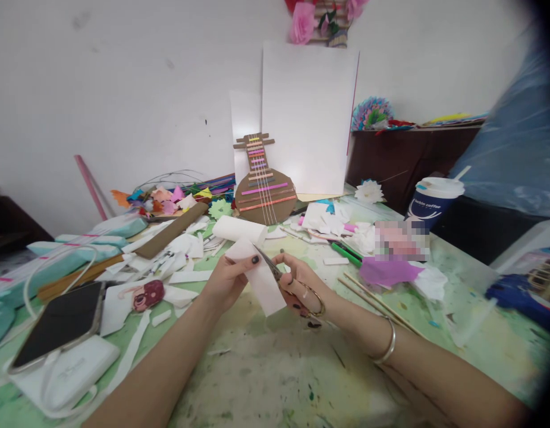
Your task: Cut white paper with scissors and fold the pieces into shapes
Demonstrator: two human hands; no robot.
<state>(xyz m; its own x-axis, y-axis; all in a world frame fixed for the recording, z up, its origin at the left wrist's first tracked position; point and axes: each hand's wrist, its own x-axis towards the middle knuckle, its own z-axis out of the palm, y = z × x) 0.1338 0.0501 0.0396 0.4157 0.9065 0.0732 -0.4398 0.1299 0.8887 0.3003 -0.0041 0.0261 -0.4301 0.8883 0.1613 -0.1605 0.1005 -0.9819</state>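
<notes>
Cutting work at a paint-stained table (239,386), seen from the head camera; places are given relative to the model lute (266,199), a brown figure with coloured bars and pale strings. Directly in front of the lute, on the wearer's side, the left hand (229,278) pinches a white paper strip (264,291), its dark-nailed thumb pressed flat on the upper face. The right hand (307,284), in front of the lute and slightly to its right, is closed around the handles of a pair of scissors (271,265), whose blades lie at the strip's right edge; how far the blades are parted is hard to make out at this angle. Between the lute and the hands rests a curled white sheet (239,228). Left of the lute and nearer the wearer are a brown cardboard strip (172,232) and, farther forward, a dark-screened phone (60,324) on a white case (74,371). Right of the lute stands a lidded cup (429,202); nearer the wearer on that side lie purple paper (386,270) and two thin sticks (377,302). A white board (310,119) stands upright behind the lute.
</notes>
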